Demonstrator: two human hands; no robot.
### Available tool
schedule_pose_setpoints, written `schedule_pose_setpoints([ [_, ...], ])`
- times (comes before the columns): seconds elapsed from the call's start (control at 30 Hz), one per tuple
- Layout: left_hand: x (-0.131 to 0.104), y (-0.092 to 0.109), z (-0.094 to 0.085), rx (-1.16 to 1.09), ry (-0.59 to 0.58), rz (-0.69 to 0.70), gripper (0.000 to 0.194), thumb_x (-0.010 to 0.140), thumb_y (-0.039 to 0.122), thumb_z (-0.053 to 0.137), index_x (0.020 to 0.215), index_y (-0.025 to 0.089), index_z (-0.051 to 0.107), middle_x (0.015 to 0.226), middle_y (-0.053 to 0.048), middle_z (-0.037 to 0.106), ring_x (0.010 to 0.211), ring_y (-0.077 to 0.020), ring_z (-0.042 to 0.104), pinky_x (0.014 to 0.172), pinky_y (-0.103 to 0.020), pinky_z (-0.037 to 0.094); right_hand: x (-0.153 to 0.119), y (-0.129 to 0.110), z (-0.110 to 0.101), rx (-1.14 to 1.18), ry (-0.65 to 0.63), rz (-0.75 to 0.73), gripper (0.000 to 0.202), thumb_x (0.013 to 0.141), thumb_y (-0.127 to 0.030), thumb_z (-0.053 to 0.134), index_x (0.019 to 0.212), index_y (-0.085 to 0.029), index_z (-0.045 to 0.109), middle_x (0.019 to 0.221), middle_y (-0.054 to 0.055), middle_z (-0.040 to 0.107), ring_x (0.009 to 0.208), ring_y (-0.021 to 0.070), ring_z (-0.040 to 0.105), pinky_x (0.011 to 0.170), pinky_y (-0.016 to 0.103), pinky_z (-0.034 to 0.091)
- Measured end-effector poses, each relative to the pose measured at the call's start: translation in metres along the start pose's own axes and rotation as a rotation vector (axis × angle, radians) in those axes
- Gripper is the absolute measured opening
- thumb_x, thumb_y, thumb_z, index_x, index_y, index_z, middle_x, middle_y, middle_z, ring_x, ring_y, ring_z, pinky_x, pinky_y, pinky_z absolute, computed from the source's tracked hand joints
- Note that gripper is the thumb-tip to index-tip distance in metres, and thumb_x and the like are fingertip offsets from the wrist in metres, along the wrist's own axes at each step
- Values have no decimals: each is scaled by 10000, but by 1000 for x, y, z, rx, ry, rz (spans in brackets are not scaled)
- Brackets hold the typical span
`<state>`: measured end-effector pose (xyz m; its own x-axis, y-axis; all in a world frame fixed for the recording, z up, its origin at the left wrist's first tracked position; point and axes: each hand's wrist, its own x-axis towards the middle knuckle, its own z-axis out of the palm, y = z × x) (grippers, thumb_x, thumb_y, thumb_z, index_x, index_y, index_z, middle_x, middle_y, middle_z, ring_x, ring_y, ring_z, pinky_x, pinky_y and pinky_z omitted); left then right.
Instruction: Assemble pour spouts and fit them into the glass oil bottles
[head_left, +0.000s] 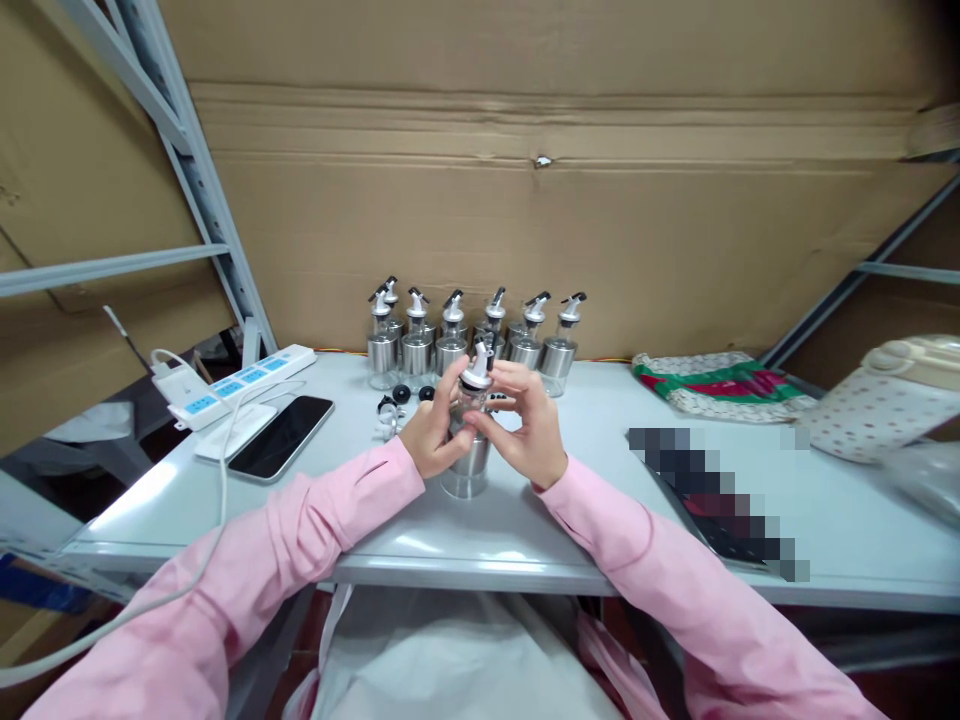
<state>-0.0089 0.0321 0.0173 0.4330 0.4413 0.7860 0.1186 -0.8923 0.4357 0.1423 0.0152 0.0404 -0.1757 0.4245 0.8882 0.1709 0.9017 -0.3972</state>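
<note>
An oil dispenser bottle [466,478] of glass with a steel band stands upright near the table's front edge. Its grey and black pour spout [477,372] sits at the neck. My left hand [436,432] is closed around the left side of the neck. From the right, my right hand [529,418] pinches at the neck just under the spout, its fingers curled. Behind my hands stands a group of similar bottles [382,352] with spouts on. Left of my left hand lie small black caps [401,394] and loose grey spout parts [390,418].
On the left are a power strip [240,385], a phone [281,437] and a white cable [223,490] crossing my left sleeve. To the right lie a patterned cloth [720,388], a pixelated dark item [712,500] and a dotted bag [862,405]. Cardboard [555,220] walls the back.
</note>
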Motion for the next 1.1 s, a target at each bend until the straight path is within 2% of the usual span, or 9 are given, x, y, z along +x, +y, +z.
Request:
schedule_pose_setpoints([
  [0.17,1,2,-1,-42,0,53,626,889,269,386,1405,221,36,1252,-135,518,1029,-227,592,844,-365,487,0,-4,1,-37,-11,-25,403,723,-183,655,1056,-260,441,1173,79,485,877,149,624,646,285,592],
  [0.33,2,5,-4,-86,-2,39,603,889,287,427,1392,218,102,1129,-111,594,943,-209,624,822,-360,495,0,-3,-1,-18,-39,-45,361,766,-191,605,1072,-259,425,1190,86,510,944,169,623,663,298,592],
  [0.47,2,6,-3,-128,15,35,581,889,280,439,1378,217,133,1105,-108,599,932,-198,620,810,-348,494,0,-4,-1,0,-38,-19,340,774,-192,596,1067,-264,439,1158,71,529,923,155,625,652,278,584],
  [0.6,2,9,0,-181,32,69,549,890,265,439,1361,227,161,1144,-114,575,922,-183,615,803,-343,495,2,-10,-2,29,-25,34,535,757,-204,610,1212,-291,342,1081,56,560,858,148,626,629,270,572],
  [0.7,3,12,1,-209,31,87,526,891,247,439,1350,236,182,1192,-122,548,982,-191,600,834,-351,481,7,-15,-5,-28,-89,51,668,754,-221,589,1328,-271,251,1048,69,565,818,158,615,583,267,565],
  [0.83,3,12,2,-210,25,96,521,892,255,438,1348,235,187,1206,-135,540,1008,-198,592,847,-353,473,13,-18,-8,-135,-131,18,673,736,-229,581,1346,-263,297,1099,82,541,825,171,603,553,265,568],
  [0.93,2,12,2,-187,17,107,534,889,259,447,1351,226,182,1202,-141,546,1013,-203,595,855,-357,472,14,-17,-7,-145,-119,20,748,717,-245,623,1370,-274,261,1130,84,531,806,170,607,530,260,569],
  [1.1,3,13,2,-160,24,116,537,878,229,468,1344,238,201,1340,-162,425,1146,-235,524,881,-357,472,14,-18,-5,-193,-101,48,677,741,-236,594,1352,-274,304,1176,92,518,796,169,611,507,261,558],
])
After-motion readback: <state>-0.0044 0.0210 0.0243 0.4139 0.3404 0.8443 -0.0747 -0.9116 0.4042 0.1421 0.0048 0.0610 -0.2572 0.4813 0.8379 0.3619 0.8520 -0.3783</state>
